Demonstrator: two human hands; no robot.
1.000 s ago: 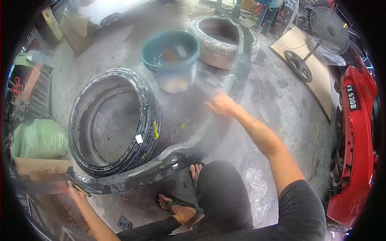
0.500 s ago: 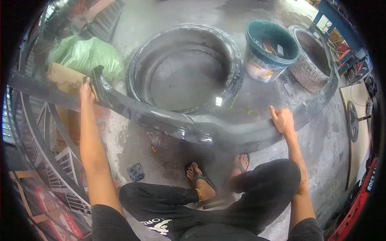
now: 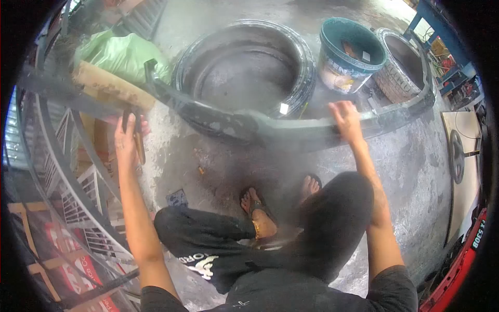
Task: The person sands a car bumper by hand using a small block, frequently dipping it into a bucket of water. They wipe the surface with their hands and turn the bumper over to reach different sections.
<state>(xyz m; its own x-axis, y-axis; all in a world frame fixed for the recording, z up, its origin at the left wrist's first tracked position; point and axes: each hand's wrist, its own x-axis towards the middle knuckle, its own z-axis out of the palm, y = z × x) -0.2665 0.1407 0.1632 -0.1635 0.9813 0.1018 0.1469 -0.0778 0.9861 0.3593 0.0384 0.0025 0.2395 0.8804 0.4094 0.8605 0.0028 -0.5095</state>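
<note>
A long, dark grey car bumper (image 3: 291,130) curves across the view in front of my knees, over the near side of a tire (image 3: 306,78). On its upper edge, right of the middle, rests my right hand (image 3: 347,122), fingers stretched and slightly apart. My left hand (image 3: 127,140) is off the bumper, just below and left of its raised left end (image 3: 150,75). It grips a thin flat piece with a brown edge (image 3: 140,144), whose exact kind I cannot make out.
Behind the bumper stand a green bucket (image 3: 358,65) with things inside and a second tire (image 3: 397,83). At left are a pale green bag (image 3: 122,54), cardboard (image 3: 106,83) and grey grille-like parts (image 3: 88,208). A blue stand (image 3: 442,31) is at upper right.
The bumper has shifted away from me, higher in view. My left hand has left its left end and come nearer, still holding the flat piece. My right hand has moved up and left along the bumper.
</note>
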